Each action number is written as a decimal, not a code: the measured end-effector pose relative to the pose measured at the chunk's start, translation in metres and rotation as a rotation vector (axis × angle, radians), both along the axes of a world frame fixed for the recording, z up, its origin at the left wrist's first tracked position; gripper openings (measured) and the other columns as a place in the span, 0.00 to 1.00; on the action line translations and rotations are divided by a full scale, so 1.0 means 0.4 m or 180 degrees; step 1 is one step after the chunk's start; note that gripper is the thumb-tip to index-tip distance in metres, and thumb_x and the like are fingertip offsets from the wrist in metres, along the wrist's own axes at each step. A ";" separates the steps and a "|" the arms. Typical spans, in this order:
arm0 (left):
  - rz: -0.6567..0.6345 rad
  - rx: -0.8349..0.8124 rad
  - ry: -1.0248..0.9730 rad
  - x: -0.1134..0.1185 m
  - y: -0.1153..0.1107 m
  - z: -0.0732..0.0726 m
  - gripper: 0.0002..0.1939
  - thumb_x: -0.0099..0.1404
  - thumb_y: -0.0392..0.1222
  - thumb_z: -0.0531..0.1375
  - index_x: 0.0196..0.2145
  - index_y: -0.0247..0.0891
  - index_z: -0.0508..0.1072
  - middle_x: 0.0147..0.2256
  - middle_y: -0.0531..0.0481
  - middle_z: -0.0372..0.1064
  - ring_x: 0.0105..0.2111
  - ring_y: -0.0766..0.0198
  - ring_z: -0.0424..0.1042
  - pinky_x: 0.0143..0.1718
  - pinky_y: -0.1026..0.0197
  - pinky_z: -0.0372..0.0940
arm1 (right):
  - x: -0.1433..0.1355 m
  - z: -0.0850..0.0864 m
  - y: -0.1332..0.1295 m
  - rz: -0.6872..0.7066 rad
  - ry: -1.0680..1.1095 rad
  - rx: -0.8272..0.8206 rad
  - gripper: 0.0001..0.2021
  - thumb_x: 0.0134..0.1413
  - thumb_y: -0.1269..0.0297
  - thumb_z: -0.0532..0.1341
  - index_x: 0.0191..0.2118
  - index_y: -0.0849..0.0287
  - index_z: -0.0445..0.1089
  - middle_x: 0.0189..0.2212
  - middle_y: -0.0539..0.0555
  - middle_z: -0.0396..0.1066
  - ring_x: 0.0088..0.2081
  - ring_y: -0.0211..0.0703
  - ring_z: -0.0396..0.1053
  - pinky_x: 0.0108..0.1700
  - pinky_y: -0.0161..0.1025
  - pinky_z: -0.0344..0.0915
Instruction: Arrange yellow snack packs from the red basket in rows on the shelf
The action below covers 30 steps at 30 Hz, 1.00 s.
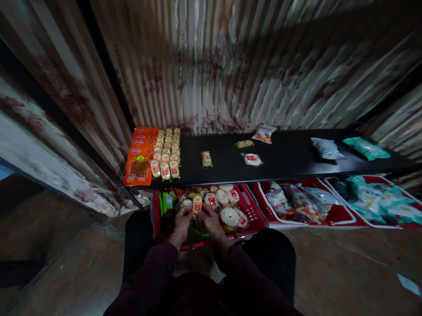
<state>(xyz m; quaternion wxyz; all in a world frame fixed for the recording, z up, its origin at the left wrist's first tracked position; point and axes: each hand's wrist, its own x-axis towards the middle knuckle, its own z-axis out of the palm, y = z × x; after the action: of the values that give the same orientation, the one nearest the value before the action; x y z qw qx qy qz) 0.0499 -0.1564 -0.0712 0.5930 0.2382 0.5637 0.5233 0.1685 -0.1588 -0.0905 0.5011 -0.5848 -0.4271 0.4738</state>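
Observation:
Between the fingertips of my left hand (182,223) and my right hand (211,220) is a small wrapped snack pack (197,204) with a red and yellow label, held upright. Both hands are closed on its sides, over a red basket (251,208). Round wrapped cakes (229,217) and a green packet (167,201) lie in the basket around my hands. On the black shelf (222,171) behind, rows of similar small packs (165,170) stand beside orange snack bags (138,169) at the left end.
A single small pack (206,158), a round wrapped cake (252,159) and a chip-style bag (264,132) lie along the shelf. Farther right are a pale bag (326,148) and a teal packet (366,148). Two more red baskets (352,216) with bagged snacks stand at the right.

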 end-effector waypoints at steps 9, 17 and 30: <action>-0.0100 0.0334 0.0284 0.004 0.042 0.079 0.09 0.45 0.32 0.63 0.29 0.35 0.74 0.30 0.49 0.73 0.33 0.64 0.71 0.43 0.59 0.64 | -0.012 0.080 0.044 -0.0108 0.0226 0.0316 0.20 0.43 0.57 0.62 0.44 0.58 0.71 0.44 0.58 0.74 0.46 0.50 0.71 0.53 0.50 0.64; -0.0181 0.0681 0.0613 0.000 0.087 0.131 0.07 0.48 0.34 0.60 0.29 0.37 0.73 0.31 0.49 0.74 0.34 0.63 0.72 0.43 0.59 0.65 | -0.022 0.148 0.085 -0.0010 0.0153 0.0598 0.20 0.46 0.56 0.62 0.46 0.59 0.70 0.45 0.58 0.73 0.45 0.48 0.70 0.50 0.47 0.66; -0.0148 0.0780 0.1315 -0.006 0.151 0.174 0.11 0.54 0.30 0.55 0.31 0.39 0.75 0.33 0.48 0.75 0.37 0.62 0.72 0.45 0.59 0.63 | -0.030 0.194 0.158 0.0056 -0.0033 0.0614 0.20 0.47 0.57 0.61 0.46 0.59 0.70 0.43 0.57 0.74 0.44 0.48 0.71 0.51 0.46 0.65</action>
<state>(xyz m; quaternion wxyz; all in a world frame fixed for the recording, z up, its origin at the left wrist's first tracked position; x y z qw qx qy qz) 0.0473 -0.0959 -0.0016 0.4436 0.4234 0.5997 0.5142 0.1566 -0.0956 -0.0130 0.5487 -0.5325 -0.4783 0.4319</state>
